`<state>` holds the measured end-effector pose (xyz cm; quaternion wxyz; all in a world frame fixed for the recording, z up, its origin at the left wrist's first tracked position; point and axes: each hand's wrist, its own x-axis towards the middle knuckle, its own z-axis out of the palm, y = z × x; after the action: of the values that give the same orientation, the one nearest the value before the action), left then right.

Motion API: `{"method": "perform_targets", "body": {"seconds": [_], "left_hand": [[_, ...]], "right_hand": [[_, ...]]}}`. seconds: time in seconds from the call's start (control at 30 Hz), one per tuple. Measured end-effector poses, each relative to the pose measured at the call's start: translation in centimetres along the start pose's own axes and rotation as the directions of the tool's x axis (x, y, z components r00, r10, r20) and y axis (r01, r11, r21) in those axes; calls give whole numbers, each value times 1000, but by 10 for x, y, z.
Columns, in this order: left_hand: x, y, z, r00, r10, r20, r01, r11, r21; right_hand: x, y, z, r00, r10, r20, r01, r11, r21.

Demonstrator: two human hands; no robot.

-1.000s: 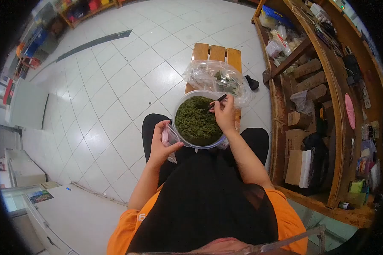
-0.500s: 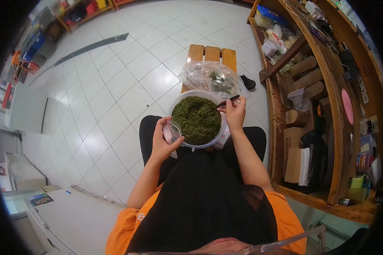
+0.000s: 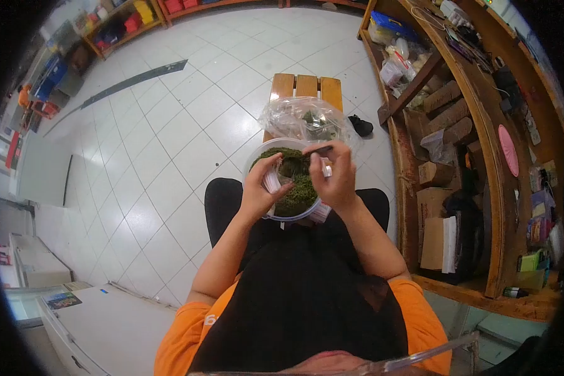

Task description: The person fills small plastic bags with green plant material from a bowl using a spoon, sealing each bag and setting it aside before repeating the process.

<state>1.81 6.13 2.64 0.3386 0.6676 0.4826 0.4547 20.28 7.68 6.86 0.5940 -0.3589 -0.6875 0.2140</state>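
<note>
A round translucent tub [image 3: 247, 164] full of green moss-like material [image 3: 299, 199] sits in front of my lap. My left hand [image 3: 257, 191] is over the tub's left side, its fingers wrapped round a small clear plastic bag [image 3: 272, 182], whose opening faces right. My right hand [image 3: 336, 182] is above the right side of the tub, closed on a slim dark tool [image 3: 320, 150]. The tool's working end cannot be made out. Both hands hide parts of the moss, and they are close together but apart.
A large clear plastic bag [image 3: 301, 116] with green material inside lies on a slatted wooden bench [image 3: 307, 86] behind the tub. Wooden shelving [image 3: 490, 263] loaded with goods stands at right. A black shoe-like object [image 3: 360, 125] rests on the tiled floor [image 3: 150, 169].
My right hand has moved left and in over the tub with the dark tool. My left hand has lifted the small bag up and to the right, over the moss.
</note>
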Motion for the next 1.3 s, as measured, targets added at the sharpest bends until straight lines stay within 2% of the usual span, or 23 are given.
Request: {"method": "perform_targets", "body": {"seconds": [0.03, 0.1, 0.13, 0.17, 0.2, 0.23, 0.27, 0.3, 0.37, 0.4, 0.43, 0.5, 0.53, 0.63, 0.7, 0.73, 0.8, 0.97, 1.07, 1.13, 1.17, 1.23, 1.3], "left_hand": [[0, -2, 3, 1000, 3, 4, -3, 1000, 0], [-2, -11, 9, 998, -68, 11, 69, 982, -178], [-3, -16, 11, 998, -69, 10, 69, 982, -177], [-5, -21, 13, 995, -98, 12, 98, 950, -297], [-6, -23, 13, 992, -128, 18, 124, 903, -412], [-7, -26, 13, 992, -129, 17, 124, 903, -412], [-9, -29, 11, 996, -63, -61, 40, 945, -324], [-9, -31, 10, 991, 11, -130, -41, 973, -227], [-11, -32, 12, 981, 57, -184, -104, 961, -255], [-11, -35, 13, 965, 98, -241, -166, 946, -279], [-11, -40, 14, 965, 100, -244, -168, 947, -275], [-10, -47, 13, 937, 188, -294, -239, 960, -148], [-11, -50, 12, 937, 186, -296, -237, 961, -144], [-12, -46, 8, 914, 233, -333, -259, 965, -33], [-12, -37, 2, 928, 191, -319, -175, 981, 79], [-11, -33, -2, 928, 192, -320, -176, 981, 77], [-8, -29, -12, 910, 256, -325, -214, 964, 161], [-11, -27, -28, 957, 63, -282, -62, 998, 11], [-12, -24, -37, 970, 79, -230, -83, 996, -8], [-11, -22, -41, 955, 240, -175, -206, 960, 192], [-10, -21, -44, 955, 240, -176, -206, 960, 191], [-8, -14, -49, 943, 330, -35, -299, 890, 344], [-8, -5, -47, 942, 337, 7, -312, 864, 395]], "right_hand": [[0, -2, 0, 983, -128, 130, 147, 978, -147], [2, -3, -3, 967, -203, 151, 228, 958, -171], [2, 1, -1, 977, -204, 65, 207, 977, -52], [1, 4, 0, 981, -193, -19, 193, 979, 71], [-1, 5, 3, 981, -192, -17, 193, 978, 73], [-3, 6, 7, 985, -164, -51, 171, 966, 192], [-7, 8, 11, 988, -133, -83, 152, 939, 308], [-13, 16, 16, 987, -133, -84, 153, 939, 309], [-30, 41, 30, 985, -172, 12, 167, 969, 184], [-35, 37, 37, 999, -14, 34, 5, 966, 259], [-37, 35, 37, 999, -17, 34, 7, 965, 263], [-37, 29, 37, 972, 61, 227, -65, 998, 11], [-38, 28, 44, 977, 107, 185, -122, 990, 69], [-42, 37, 52, 969, 110, 220, -122, 992, 39], [-39, 39, 50, 980, 126, 152, -126, 992, -7], [-37, 38, 49, 987, 138, 84, -134, 990, -50], [-33, 35, 46, 982, 158, 105, -157, 987, -18], [-29, 28, 42, 967, 144, 210, -156, 987, 42], [-31, 30, 40, 936, 214, 278, -239, 969, 58], [-30, 29, 41, 928, 215, 305, -240, 970, 45], [-30, 28, 42, 928, 215, 306, -239, 970, 44], [-23, 17, 46, 956, 20, 294, -16, 1000, -15], [-23, 17, 47, 937, 63, 343, -48, 997, -53]]}}
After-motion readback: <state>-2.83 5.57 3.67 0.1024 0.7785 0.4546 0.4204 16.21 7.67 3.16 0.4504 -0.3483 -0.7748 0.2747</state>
